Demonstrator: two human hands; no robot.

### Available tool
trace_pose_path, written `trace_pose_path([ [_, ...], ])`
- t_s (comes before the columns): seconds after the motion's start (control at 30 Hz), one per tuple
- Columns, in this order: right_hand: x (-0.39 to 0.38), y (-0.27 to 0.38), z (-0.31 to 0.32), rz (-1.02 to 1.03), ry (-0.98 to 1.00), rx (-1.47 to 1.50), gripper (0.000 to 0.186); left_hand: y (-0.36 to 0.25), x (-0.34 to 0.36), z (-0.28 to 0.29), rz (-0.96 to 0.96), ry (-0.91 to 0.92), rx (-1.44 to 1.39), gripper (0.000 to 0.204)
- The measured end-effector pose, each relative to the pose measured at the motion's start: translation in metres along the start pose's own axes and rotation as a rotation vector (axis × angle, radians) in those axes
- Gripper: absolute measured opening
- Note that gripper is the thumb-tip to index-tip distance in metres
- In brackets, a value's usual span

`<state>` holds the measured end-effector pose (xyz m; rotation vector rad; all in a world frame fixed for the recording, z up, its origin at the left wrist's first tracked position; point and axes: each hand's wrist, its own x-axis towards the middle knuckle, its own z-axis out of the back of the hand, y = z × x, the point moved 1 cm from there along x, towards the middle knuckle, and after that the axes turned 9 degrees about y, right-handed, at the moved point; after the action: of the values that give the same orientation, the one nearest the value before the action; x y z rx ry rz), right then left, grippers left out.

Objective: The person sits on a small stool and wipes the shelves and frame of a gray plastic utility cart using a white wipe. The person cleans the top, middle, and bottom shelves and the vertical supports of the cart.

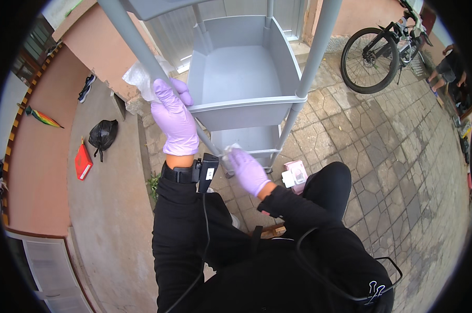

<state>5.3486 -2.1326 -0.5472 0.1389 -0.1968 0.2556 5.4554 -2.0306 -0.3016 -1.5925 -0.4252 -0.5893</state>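
A grey tiered cart (246,112) stands in front of me, with deep trays between round posts. My left hand (174,117), in a purple glove, is closed round the left front post at the middle tray's corner. Crumpled white sheet material (139,81) shows beside those fingers, behind the post; whether the hand also grips it I cannot tell. Lower down, my right hand (249,169), gloved the same, presses a white wipe (230,149) against the same post near the bottom tray (246,138). Its fingers lie over the wipe and partly hide it.
A pink-and-white wipes pack (296,175) lies on the paving by my right knee. A bicycle (371,60) stands at the far right, with another person (447,68) beyond. To the left are a black plastic bag (103,134), a red object (83,161) and a colourful umbrella (44,118).
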Motion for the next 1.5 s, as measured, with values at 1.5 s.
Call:
trace_pose_path([
  [1.5,0.087,-0.058,-0.016,-0.311,0.286,1.159,0.017,-0.006,-0.012,-0.004,0.033,0.120,-0.020,0.062],
])
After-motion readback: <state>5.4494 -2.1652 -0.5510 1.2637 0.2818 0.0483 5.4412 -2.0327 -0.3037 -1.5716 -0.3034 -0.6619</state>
